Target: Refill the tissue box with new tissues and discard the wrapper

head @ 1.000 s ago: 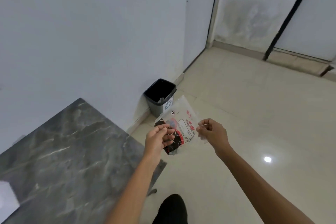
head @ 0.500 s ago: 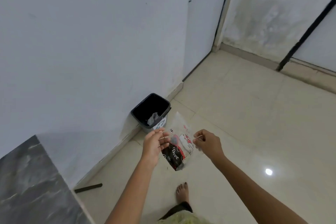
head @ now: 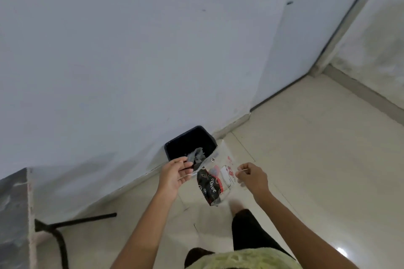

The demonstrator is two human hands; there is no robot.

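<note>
While the left hand [head: 172, 176] pinches one edge of the empty plastic tissue wrapper [head: 215, 178] and the right hand [head: 251, 178] pinches the opposite edge, the wrapper hangs stretched between them above the tiled floor [head: 317, 170]. At 11 o'clock from the wrapper stands a black waste bin [head: 175, 148] against the wall, crumpled scraps inside.

From my feed I see both forearms bare, no sleeves reaching the wrists. The left hand [head: 172, 176] and right hand [head: 253, 178] wear no rings, watch or gloves. Low in view: a pale yellow-green fuzzy top [head: 247, 260] and dark black trousers [head: 249, 231].
</note>
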